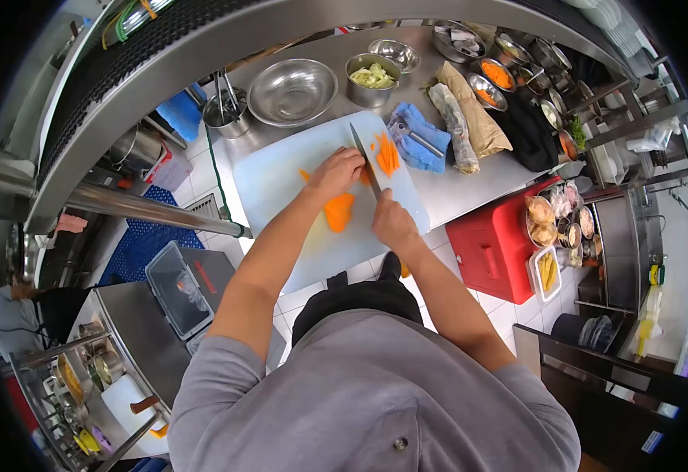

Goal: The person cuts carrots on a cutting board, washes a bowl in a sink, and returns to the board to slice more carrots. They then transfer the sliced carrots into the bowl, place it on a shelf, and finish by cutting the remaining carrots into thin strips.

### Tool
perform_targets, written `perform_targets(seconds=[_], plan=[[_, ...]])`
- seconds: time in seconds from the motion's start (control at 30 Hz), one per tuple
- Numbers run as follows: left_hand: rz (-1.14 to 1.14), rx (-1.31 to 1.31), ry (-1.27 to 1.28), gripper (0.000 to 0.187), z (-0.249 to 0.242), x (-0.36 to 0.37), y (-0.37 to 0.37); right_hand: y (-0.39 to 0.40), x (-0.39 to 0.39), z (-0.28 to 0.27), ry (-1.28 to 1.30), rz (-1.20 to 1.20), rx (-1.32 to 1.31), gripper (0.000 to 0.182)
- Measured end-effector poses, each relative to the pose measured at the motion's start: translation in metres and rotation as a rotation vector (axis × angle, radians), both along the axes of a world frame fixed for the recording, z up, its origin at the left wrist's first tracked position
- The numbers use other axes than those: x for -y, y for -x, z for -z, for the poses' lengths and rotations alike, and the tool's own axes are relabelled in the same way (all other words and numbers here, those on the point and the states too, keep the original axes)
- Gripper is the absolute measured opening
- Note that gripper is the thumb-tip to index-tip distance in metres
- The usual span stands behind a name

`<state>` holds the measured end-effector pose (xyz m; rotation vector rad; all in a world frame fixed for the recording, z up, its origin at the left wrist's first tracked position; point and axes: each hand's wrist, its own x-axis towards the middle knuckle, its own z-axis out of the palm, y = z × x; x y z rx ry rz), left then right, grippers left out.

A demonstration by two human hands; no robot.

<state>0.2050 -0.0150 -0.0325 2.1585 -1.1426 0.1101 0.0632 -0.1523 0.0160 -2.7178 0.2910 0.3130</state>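
A kitchen knife (365, 157) lies across the pale cutting board (269, 200), its tip pointing away from me. My right hand (395, 223) is closed around its handle. Beside the blade, on its left, my left hand (336, 171) has its fingers bent together over orange vegetable, mostly hidden beneath them. Below that hand rest flat orange slices (338, 212). Thin orange strips (388, 156) are piled to the right of the blade, near the board's right edge. A blue cloth (420, 140) sits just past that edge.
Behind the board stand a perforated steel bowl (292, 93), a pot of pale green pieces (373, 76) and a container of utensils (226, 114). Wrapped bundles (470, 114) lie to the right. A red cooler (489, 244) is lower right; a metal rail (155, 209) crosses on the left.
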Motion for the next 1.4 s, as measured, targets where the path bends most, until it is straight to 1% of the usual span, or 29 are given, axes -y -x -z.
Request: perform_targets(seconds=[0.03,0.07,0.1,0.13,0.17,0.23,0.3,0.37,0.47,0.5,0.53,0.6,0.63,0.7,0.77,0.8,0.83,0.87,0.9,0.97,1.0,1.03,1.07,1.1,1.17,1.23,1.33,1.37,1.4], plan=[[0.002,0.008,0.004,0.014,0.002,0.0,-0.002,-0.012,0.004,-0.001,0.001,-0.004,0.004,0.025],[0.003,0.021,-0.033,0.015,-0.004,-0.002,0.0,-0.023,0.008,-0.005,0.042,-0.081,0.034,0.025],[0.003,0.013,-0.035,0.015,0.001,-0.004,0.006,-0.023,0.005,-0.017,0.08,-0.153,0.056,0.026],[0.01,0.029,-0.019,0.014,0.002,-0.004,0.003,-0.025,0.005,-0.033,-0.074,-0.033,-0.132,0.027],[0.014,0.053,0.0,0.014,0.002,-0.003,-0.003,-0.022,0.003,-0.031,-0.072,-0.035,-0.119,0.027],[-0.003,0.036,0.017,0.013,0.001,-0.003,-0.003,-0.002,-0.003,-0.008,0.029,-0.019,-0.085,0.025],[0.01,0.071,0.019,0.014,0.001,-0.003,-0.003,-0.011,-0.006,-0.003,0.023,0.019,-0.089,0.024],[0.006,0.083,0.002,0.013,0.002,-0.004,-0.003,-0.023,-0.001,-0.006,-0.043,-0.022,0.0,0.026],[0.001,0.106,0.011,0.011,0.0,-0.004,-0.003,-0.014,-0.002,-0.019,-0.051,0.005,-0.082,0.026],[-0.004,0.103,0.03,0.009,0.001,-0.004,-0.001,-0.011,-0.004,-0.012,-0.05,0.006,-0.084,0.026],[-0.003,0.1,0.031,0.009,0.002,-0.005,-0.001,-0.007,-0.007,-0.001,-0.036,0.012,-0.049,0.027],[-0.009,0.053,-0.029,0.009,0.002,-0.005,-0.002,-0.012,-0.01,-0.007,-0.054,0.016,0.002,0.028],[-0.013,0.05,-0.029,0.009,0.003,-0.006,-0.001,-0.017,-0.008,-0.012,-0.055,0.012,-0.002,0.028],[0.018,0.089,-0.06,0.01,0.003,-0.01,-0.005,-0.028,-0.007,-0.035,-0.127,0.01,-0.16,0.032],[0.02,0.101,-0.046,0.01,0.002,-0.01,-0.007,-0.016,-0.006,-0.005,-0.12,0.013,-0.189,0.032],[0.03,0.103,-0.034,0.009,0.003,-0.01,-0.006,-0.004,-0.008,0.019,-0.073,0.001,-0.004,0.026],[0.026,0.104,-0.033,0.009,0.002,-0.011,-0.006,0.002,-0.009,0.03,-0.025,-0.012,0.181,0.021],[0.029,0.131,-0.056,0.009,-0.001,-0.011,-0.006,-0.002,-0.009,0.03,0.023,-0.022,0.18,0.022],[0.031,0.155,-0.078,0.008,-0.002,-0.012,-0.004,-0.01,-0.008,0.021,0.023,-0.028,0.179,0.022],[0.023,0.111,-0.109,0.008,-0.002,-0.013,0.001,-0.021,-0.003,-0.006,0.039,-0.196,0.09,0.028],[0.013,0.088,-0.134,0.008,-0.006,-0.012,-0.004,-0.026,-0.012,-0.059,-0.233,0.05,-0.211,0.027],[0.009,0.094,-0.133,0.008,-0.005,-0.012,-0.007,-0.024,-0.011,-0.04,-0.232,0.046,-0.206,0.027],[0.012,0.111,-0.108,0.008,0.0,-0.012,-0.007,-0.013,-0.012,-0.004,-0.127,-0.004,-0.046,0.024],[0.017,0.128,-0.083,0.008,0.004,-0.012,-0.006,-0.004,-0.012,0.019,-0.021,-0.053,0.112,0.02],[0.026,0.162,-0.08,0.008,0.005,-0.012,-0.007,-0.008,-0.015,0.017,-0.01,-0.015,0.109,0.021],[0.036,0.181,-0.082,0.009,0.009,-0.015,-0.001,-0.02,-0.012,0.0,-0.163,0.013,0.042,0.024],[0.048,0.188,-0.119,0.009,0.003,-0.016,-0.011,-0.015,-0.01,-0.003,-0.136,0.007,-0.048,0.023],[0.052,0.16,-0.093,0.01,0.003,-0.016,-0.008,-0.01,-0.012,0.007,-0.136,0.008,-0.05,0.023],[0.056,0.134,-0.067,0.01,0.001,-0.017,-0.007,-0.006,-0.016,0.021,-0.09,-0.001,0.074,0.02]])
